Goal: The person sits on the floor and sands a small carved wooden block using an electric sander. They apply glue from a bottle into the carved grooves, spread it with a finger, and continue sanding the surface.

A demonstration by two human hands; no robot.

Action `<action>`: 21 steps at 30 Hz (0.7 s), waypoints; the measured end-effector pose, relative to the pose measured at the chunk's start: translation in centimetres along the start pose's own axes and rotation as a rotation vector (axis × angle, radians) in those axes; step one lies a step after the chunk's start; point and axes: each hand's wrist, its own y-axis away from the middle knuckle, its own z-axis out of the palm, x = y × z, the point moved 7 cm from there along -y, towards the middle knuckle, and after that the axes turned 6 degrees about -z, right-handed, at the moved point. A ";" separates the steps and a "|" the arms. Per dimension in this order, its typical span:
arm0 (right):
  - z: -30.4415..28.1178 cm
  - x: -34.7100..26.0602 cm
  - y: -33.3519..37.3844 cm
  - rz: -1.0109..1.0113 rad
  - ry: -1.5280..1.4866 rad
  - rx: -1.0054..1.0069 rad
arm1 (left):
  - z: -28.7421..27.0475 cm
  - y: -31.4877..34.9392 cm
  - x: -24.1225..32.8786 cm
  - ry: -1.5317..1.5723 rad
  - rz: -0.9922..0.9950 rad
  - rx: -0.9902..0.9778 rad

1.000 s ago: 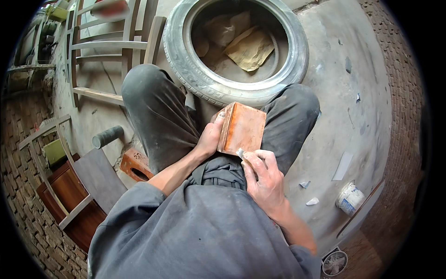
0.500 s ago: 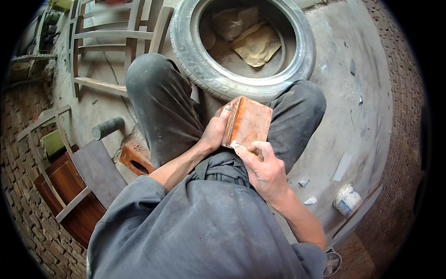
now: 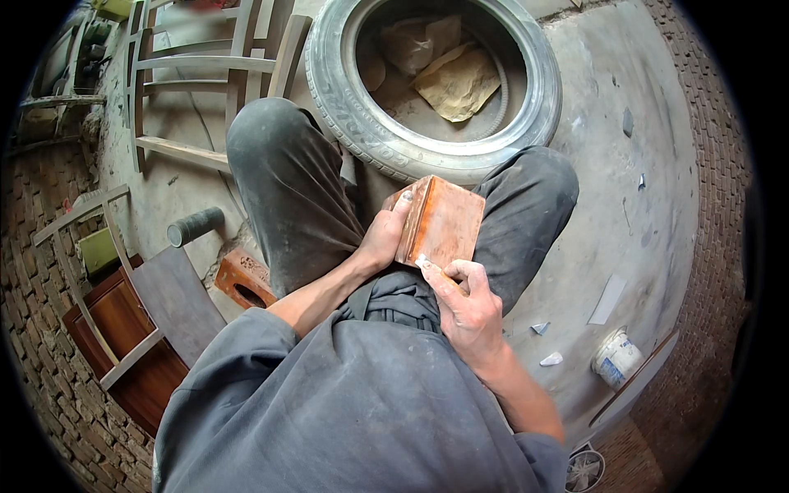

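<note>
A reddish-brown wooden block or box (image 3: 448, 218) with worn, pale patches and an orange stripe along one edge is held over my lap, tilted. My left hand (image 3: 385, 238) is closed on its left side, the thumb lying along the upper edge. At the near lower edge, my right hand (image 3: 472, 308) is pinched, its thumb and forefinger against the wood. A small whitish tip (image 3: 422, 260) shows at those fingertips, and a bit of yellow-orange between the fingers; what it is, I cannot make out. The underside of the block is hidden.
A large tyre (image 3: 329, 99) lies beyond my knees, with crumpled yellowish paper (image 3: 459, 82) inside. Wooden chair frames (image 3: 185, 148) stand at the far left. A hollow orange brick (image 3: 244, 275) and a dark cylinder (image 3: 196, 227) lie left. A white tub (image 3: 618, 360) lies right.
My right fingertips have shifted slightly to the right along the block's near edge. The left hand keeps its hold, and the whole view has moved a little.
</note>
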 end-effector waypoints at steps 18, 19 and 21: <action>0.6 -0.4 -1.5 0.151 0.031 0.011 | 0.0 0.0 -0.1 0.132 -0.052 -0.026; 0.7 -0.2 -2.0 0.159 0.023 0.024 | 0.0 0.1 0.3 0.137 -0.051 -0.027; 0.9 0.6 -3.7 0.179 0.013 0.057 | 0.2 0.1 1.0 0.153 -0.043 -0.014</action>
